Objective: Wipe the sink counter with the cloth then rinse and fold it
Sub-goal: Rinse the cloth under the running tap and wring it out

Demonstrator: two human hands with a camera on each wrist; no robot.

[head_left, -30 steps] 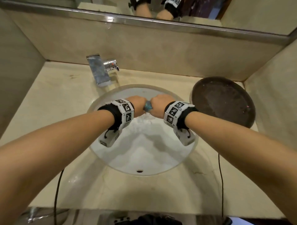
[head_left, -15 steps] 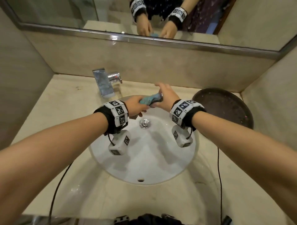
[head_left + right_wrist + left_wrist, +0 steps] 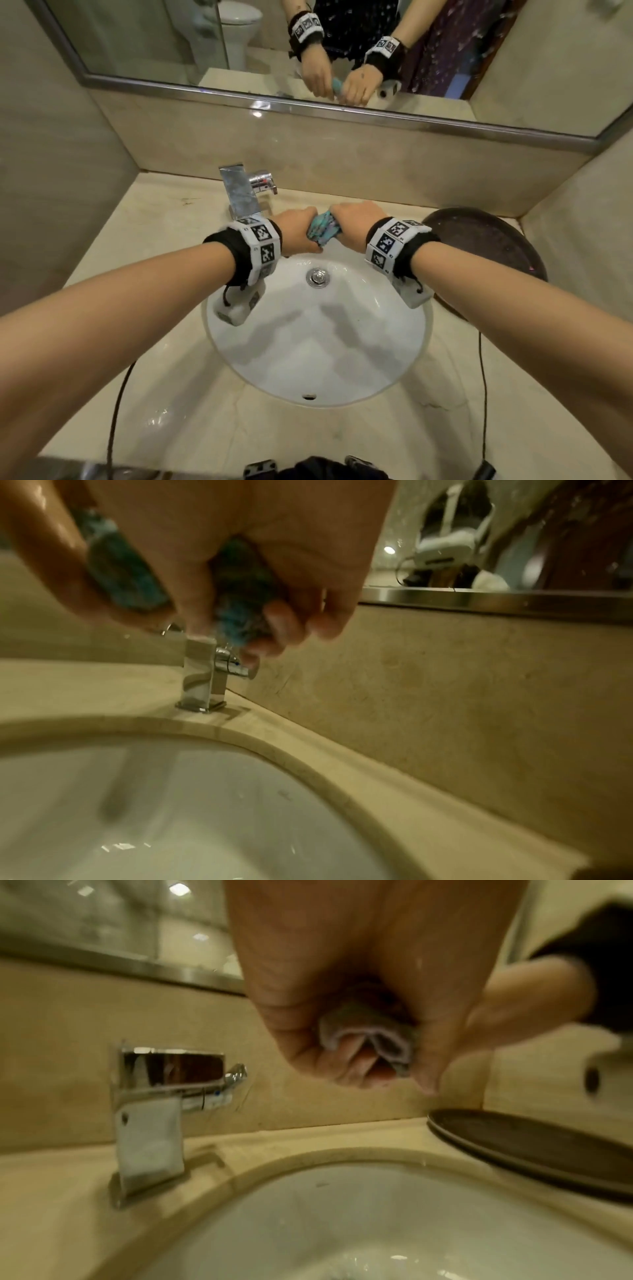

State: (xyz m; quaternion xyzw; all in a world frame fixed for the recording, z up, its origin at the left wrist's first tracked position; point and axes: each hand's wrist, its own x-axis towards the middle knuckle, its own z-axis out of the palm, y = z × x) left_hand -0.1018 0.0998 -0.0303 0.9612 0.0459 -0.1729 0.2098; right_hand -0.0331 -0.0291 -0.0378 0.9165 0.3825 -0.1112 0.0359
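Observation:
A blue-green cloth (image 3: 322,229) is bunched tight between my two hands, above the far rim of the white sink basin (image 3: 318,346). My left hand (image 3: 298,234) grips its left end, fingers curled round a folded edge of the cloth (image 3: 369,1037). My right hand (image 3: 352,222) grips the right end, with wet cloth (image 3: 240,599) showing between its curled fingers. The two fists sit close together, touching the cloth from both sides. Most of the cloth is hidden inside the fists.
A chrome faucet (image 3: 245,193) stands at the back left of the basin, just left of my hands. A dark round tray (image 3: 486,246) lies on the beige counter (image 3: 144,246) at the right. The drain plug (image 3: 318,277) sits below my hands. A mirror (image 3: 308,48) runs along the wall.
My hands have risen from low in the basin to its far rim. Half a second ago the cloth stretched between them; now the fists are pressed close with it bunched.

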